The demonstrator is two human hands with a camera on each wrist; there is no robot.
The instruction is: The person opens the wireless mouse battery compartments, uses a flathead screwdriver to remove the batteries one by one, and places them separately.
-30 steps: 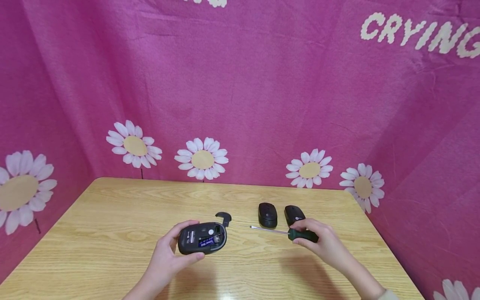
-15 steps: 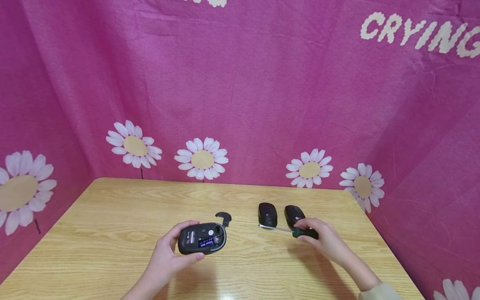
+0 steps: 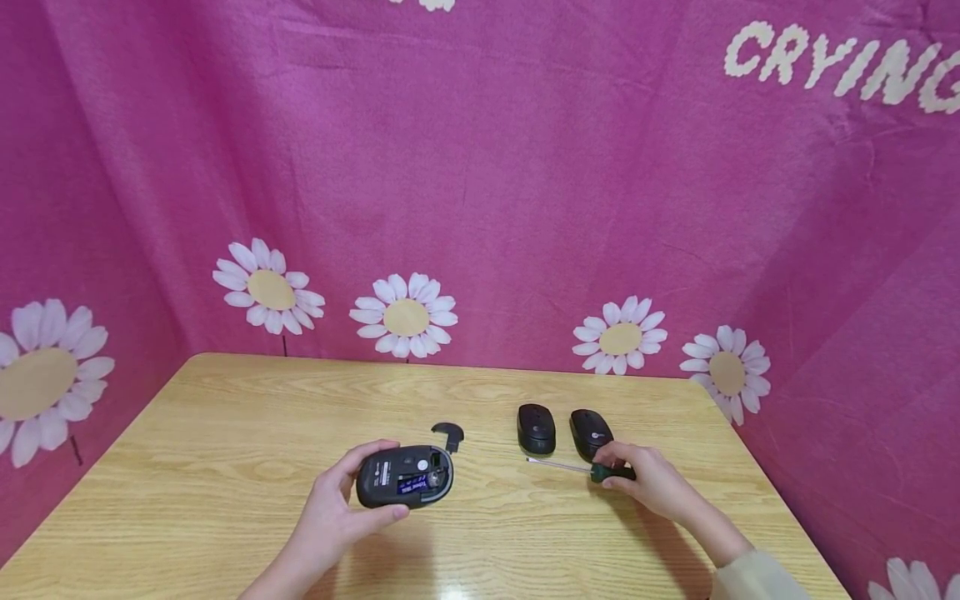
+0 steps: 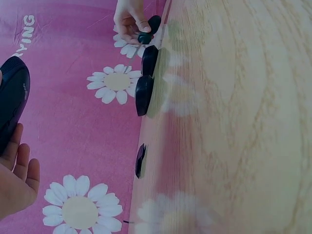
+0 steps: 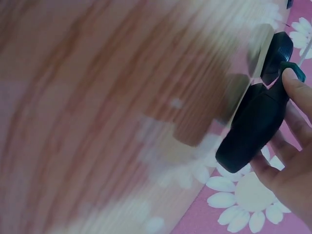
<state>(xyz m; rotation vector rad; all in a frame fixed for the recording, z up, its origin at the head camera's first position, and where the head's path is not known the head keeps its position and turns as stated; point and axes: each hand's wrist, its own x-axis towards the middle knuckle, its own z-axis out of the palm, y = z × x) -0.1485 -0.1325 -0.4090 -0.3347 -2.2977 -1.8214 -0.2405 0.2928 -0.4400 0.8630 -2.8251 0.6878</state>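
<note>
Counting three mice: left hand point(image 3: 330, 517) grips one opened mouse point(image 3: 405, 477), two closed mice point(image 3: 536, 428) sit beyond. Right hand point(image 3: 648, 483) pinches one screwdriver point(image 3: 581, 470) on the table point(image 3: 225, 433); one loose cover point(image 3: 448, 434) lies behind the opened mouse.

head view high over table point(image 3: 225, 433), wrist views low, perhaps sideways

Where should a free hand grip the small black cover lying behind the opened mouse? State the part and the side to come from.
Pinch the small black cover by its curved outer edge, coming from above. It lies flat and thin on the table, apart from the opened mouse in the left hand, so probably only its edges offer purchase.
</note>
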